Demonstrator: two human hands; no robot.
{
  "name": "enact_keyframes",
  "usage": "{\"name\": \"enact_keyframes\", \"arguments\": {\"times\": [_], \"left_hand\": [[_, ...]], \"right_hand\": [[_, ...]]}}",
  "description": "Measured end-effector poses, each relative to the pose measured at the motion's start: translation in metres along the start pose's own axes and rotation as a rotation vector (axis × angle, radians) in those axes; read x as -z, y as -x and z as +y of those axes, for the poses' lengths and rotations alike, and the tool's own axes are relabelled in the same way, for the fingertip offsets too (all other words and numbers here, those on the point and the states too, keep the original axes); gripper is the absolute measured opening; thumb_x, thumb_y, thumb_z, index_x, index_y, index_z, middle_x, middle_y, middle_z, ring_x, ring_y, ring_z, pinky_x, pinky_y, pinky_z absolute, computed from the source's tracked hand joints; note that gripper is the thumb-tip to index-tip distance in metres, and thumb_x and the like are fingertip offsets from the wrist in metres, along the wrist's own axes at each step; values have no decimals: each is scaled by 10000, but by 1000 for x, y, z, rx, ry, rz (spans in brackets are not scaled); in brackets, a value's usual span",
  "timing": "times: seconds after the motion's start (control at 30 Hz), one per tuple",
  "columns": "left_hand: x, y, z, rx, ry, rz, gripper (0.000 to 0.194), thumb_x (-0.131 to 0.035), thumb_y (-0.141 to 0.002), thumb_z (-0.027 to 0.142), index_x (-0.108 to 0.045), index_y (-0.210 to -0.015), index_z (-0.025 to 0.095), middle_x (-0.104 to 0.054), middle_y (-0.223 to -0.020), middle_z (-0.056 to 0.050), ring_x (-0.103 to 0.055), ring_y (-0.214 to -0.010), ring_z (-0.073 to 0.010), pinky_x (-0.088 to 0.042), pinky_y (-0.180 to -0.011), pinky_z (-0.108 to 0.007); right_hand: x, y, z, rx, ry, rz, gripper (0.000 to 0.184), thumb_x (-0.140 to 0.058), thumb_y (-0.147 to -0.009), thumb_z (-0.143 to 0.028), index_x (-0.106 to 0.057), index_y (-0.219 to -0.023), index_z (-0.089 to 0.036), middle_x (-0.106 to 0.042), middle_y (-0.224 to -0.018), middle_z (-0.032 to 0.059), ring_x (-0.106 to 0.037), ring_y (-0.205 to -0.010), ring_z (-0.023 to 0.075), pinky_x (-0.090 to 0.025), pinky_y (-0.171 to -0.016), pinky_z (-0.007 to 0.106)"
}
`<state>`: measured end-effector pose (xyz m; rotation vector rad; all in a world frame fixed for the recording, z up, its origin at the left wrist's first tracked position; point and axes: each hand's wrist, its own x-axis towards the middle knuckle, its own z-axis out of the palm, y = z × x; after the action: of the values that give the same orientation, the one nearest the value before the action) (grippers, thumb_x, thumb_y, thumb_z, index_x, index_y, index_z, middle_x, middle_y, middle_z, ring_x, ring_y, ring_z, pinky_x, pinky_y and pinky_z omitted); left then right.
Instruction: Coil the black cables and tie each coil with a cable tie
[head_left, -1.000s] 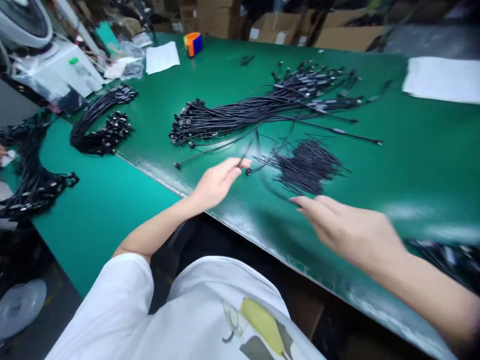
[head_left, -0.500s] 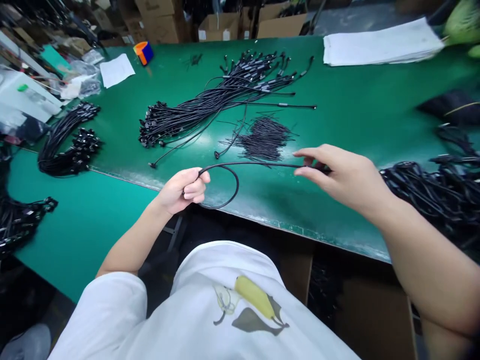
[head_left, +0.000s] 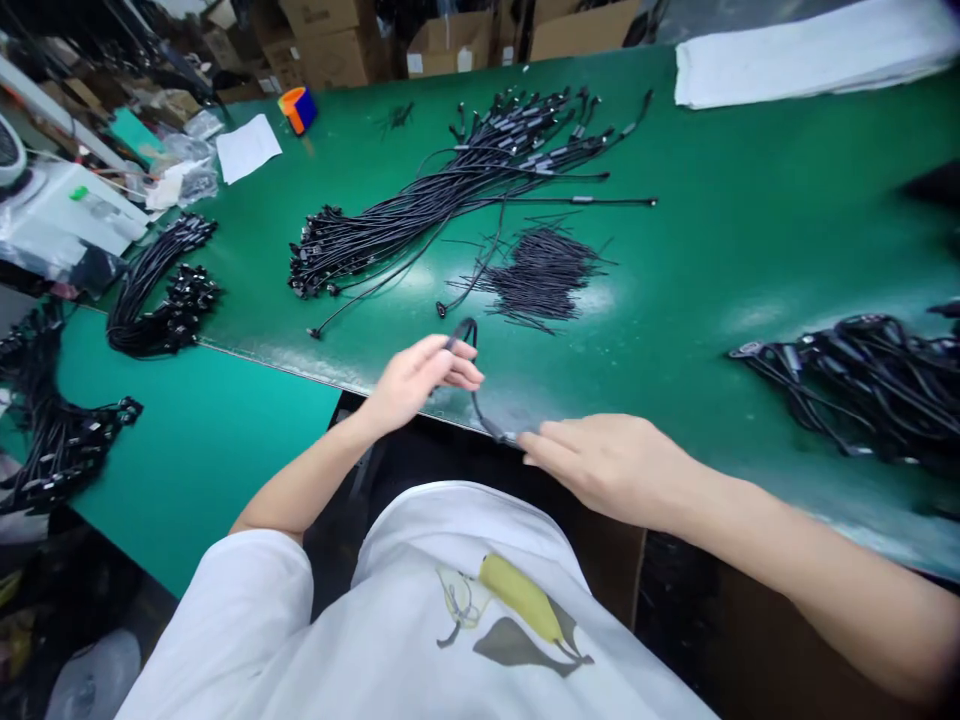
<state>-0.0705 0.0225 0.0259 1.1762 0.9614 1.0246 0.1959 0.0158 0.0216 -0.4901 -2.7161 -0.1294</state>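
— Head view, lower centre: what do the hands hold?
— Left hand (head_left: 420, 378) pinches a folded black cable (head_left: 471, 372); right hand (head_left: 607, 462) grasps its lower end at the green table (head_left: 712, 260) edge.
— Mid-frame?
— Pile of short black ties (head_left: 544, 275); right, a cable heap (head_left: 862, 385).
— Upper frame?
— Long cable bundle (head_left: 450, 190), white paper stack (head_left: 817, 50), orange tape roll (head_left: 297, 106).

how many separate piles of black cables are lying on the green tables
5. One big bundle at top centre, a pile of short thin wires below it, a coiled bunch at left, another at far left, one at right. More may lie out of frame.
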Motion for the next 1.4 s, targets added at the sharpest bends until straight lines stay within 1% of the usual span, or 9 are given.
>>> {"name": "enact_keyframes", "arguments": {"times": [0.07,0.2,0.4,0.57,0.67,0.83,0.97,1.1,1.4], "left_hand": [[-15,2,-10,31,-125,-136,404,-583,-918,521,-627,-1024,134,-742,-926,-91,-704,-880,-176,-527,-857,-307],[-23,5,-13,94,-151,-279,362,-584,-923,507,-607,-955,147,-614,-714,2,-560,-639,-99,-478,-672,-253],[-22,0,-10,93,261,-135,377,-669,-864,521,-587,-871,154,-423,-632,59,-396,-547,-61,-400,-578,-227],[-26,4,-47,128,62,-61,521,-577,-863,659,-570,-762,148,-533,-694,0,-544,-711,-125,-447,-780,-304],[-26,8,-68,70,-58,5,545,-467,-900,694,-473,-715,182,-496,-679,16,-504,-673,-119,-424,-754,-304],[-26,10,-70,92,-261,-102,541,-350,-939,690,-477,-784,187,-480,-668,12,-466,-642,-125,-404,-691,-295],[-31,14,-74,59,-419,-287,617,-399,-897,729,-531,-1095,160,-589,-898,-66,-544,-780,-171,-450,-740,-314],[-39,22,-86,75,-411,-251,670,-342,-914,730,-452,-1218,143,-583,-971,-90,-553,-795,-175,-464,-762,-332],[-37,23,-82,312,-128,-351,617,-374,-885,755,-489,-709,176,-544,-757,-35,-493,-781,-158,-421,-820,-323]], "right_hand": [[3,-18,-3,-44,-54,23,332,-421,-1032,-256,-655,-809,-179,-577,-624,1,-496,-541,106,-273,-531,285],[-4,-37,19,-345,-317,105,325,-484,-1010,-409,-663,-860,-183,-641,-740,22,-551,-655,117,-312,-564,256],[-60,-40,22,-774,-1115,411,542,-501,-898,-712,-640,-814,-195,-633,-783,28,-581,-798,162,-460,-798,303],[-75,-54,0,-993,-1702,681,588,-615,-834,-702,-408,-589,-209,-465,-612,-16,-457,-596,117,-479,-693,298],[-70,-65,-9,-1040,-1933,826,646,-719,-737,-706,-344,-566,-208,-443,-639,-16,-515,-670,119,-519,-744,283],[-68,-66,-32,-910,-1871,781,544,-675,-771,-720,-509,-693,-209,-580,-806,40,-614,-961,187,-538,-788,285],[-70,-62,-43,-1030,-1801,717,661,-590,-712,-853,-542,-773,-197,-536,-697,19,-515,-607,122,-388,-457,221],[-77,-60,-40,-1122,-1830,742,707,-533,-686,-906,-500,-739,-202,-352,-534,-60,-300,-444,62,-266,-374,195],[-84,-47,-31,-1079,-1613,576,577,-644,-762,-757,-498,-774,-198,-453,-535,-66,-422,-397,53,-340,-339,167]]}}
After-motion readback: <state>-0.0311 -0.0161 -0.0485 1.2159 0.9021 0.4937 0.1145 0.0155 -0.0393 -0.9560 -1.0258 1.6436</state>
